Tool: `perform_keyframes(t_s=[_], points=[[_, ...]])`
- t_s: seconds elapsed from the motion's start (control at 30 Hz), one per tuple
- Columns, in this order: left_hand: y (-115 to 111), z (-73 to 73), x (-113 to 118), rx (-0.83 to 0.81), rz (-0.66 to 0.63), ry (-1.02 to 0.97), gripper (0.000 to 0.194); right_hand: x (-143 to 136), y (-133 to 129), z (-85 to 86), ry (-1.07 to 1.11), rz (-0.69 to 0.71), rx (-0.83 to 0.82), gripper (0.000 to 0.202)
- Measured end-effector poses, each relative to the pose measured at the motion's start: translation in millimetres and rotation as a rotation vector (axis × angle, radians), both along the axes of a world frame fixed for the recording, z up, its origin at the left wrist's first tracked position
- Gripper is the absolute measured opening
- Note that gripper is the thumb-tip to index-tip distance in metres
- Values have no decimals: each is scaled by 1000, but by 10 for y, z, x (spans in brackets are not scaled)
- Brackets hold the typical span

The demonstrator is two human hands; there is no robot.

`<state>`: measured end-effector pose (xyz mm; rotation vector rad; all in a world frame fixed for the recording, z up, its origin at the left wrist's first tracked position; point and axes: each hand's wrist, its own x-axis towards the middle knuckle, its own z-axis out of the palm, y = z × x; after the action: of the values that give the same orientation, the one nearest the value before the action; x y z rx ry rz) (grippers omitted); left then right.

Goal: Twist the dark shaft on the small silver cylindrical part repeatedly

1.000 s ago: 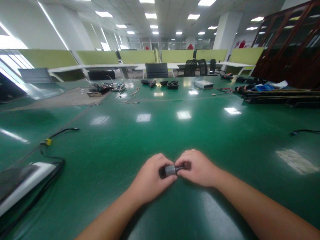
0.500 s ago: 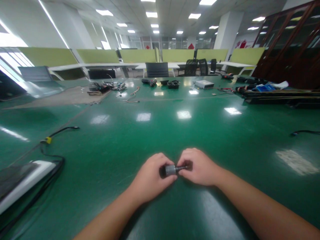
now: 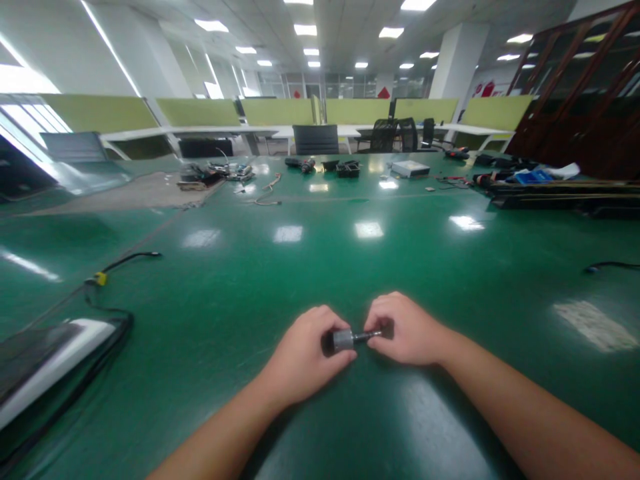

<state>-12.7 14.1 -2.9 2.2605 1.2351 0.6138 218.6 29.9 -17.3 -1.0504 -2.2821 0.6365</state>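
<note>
A short dark cylindrical tool with a grey metal collar [image 3: 343, 340] lies level between my hands, low over the green table. Its exact kind is too blurred to tell. My left hand [image 3: 309, 350] is closed around the thick dark end and the collar, with thumb and fingers on either side. From the collar a thin dark shaft [image 3: 361, 337] points right. Around the tip of that shaft my right hand [image 3: 406, 330] curls, thumb below and index finger above. A short stretch of shaft shows between the two hands.
A white-edged device [image 3: 83, 333] with black cables is at the left. Another black cable [image 3: 607, 267] enters from the right. Farther back are a power drill [image 3: 300, 164], a flat silver box [image 3: 410, 169], electronic parts [image 3: 220, 173] and long dark bars [image 3: 550, 195].
My right hand has slid slightly right along the shaft, away from my left hand, so more of the shaft shows. My left hand keeps its grip on the collar end.
</note>
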Motion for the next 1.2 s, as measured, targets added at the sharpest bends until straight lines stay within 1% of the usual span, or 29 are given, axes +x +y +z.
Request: perform_keyframes(t_s=[0.5,0.7,0.93,1.07,1.2], points=[[-1,-20,-21,3,-1,1,21,92,44,17,-57,3,-14,7],[-7,-25,-16,2,0,1,21,148,69,37,-42,30,-92,4],[-21,-12,-13,-8,10,7,21,214,97,31,-18,11,-164,6],[-22,-3,-19,-12,11,14,20,232,110,23,-15,-2,-186,7],[-14,-10,-28,5,9,18,20,232,107,35,-23,19,-181,6]])
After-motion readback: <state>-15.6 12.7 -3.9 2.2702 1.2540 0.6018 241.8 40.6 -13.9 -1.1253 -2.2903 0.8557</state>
